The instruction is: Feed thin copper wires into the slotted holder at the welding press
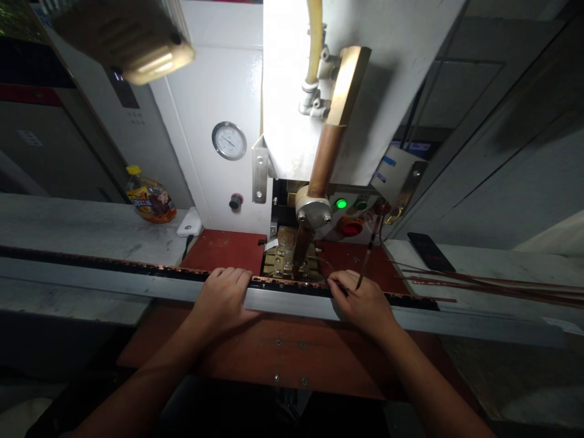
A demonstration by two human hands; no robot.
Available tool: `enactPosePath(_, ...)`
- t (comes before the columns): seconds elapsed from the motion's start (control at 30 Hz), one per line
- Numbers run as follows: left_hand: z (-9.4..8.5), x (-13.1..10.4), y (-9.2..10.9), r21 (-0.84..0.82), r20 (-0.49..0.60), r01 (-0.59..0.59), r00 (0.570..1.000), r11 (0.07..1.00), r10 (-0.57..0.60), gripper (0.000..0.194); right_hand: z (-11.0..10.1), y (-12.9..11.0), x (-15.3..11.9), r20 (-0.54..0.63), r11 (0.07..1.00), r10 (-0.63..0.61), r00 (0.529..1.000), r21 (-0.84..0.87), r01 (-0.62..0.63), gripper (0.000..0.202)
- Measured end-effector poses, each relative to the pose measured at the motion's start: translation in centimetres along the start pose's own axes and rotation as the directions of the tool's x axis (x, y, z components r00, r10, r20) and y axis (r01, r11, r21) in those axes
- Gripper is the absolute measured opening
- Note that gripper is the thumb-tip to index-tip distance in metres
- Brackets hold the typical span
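A long aluminium rail (150, 284) runs crosswise in front of me, with a black strip and copper-coloured pieces along its far edge. My left hand (225, 294) is wrapped over the rail, left of the copper electrode rod (301, 249). The rod's lower end comes down at the rail's far edge, between my hands. My right hand (358, 299) is closed in a pinch to the right of the rod, on a thin brown wire (367, 261) that rises from the fingers. How the wire runs inside the fingers is hidden.
The white machine (214, 73) carries a pressure gauge (229, 141), a lit green button (341, 204) and a red knob (351, 227). A brass block (279, 261) sits behind the rail. A bottle (150, 198) stands left; a phone (430, 251) and copper strips (497, 285) lie right. A lamp (132, 42) hangs above.
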State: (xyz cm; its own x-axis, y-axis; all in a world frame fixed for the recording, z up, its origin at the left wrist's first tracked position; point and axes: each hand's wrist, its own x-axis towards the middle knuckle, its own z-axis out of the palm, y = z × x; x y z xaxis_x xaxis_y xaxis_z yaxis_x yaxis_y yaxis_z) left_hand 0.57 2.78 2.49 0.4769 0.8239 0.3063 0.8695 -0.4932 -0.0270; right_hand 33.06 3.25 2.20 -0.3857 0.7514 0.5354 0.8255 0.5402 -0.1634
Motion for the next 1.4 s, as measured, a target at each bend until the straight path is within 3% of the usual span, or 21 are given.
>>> enactPosePath(1.4,0.4,0.7,1.3,0.006,-0.001,0.002,1.0,1.0,-0.002,0.051,-0.5,1.1,-0.5,-0.047,1.0,-0.023,0.999,-0.017,0.022,0.021)
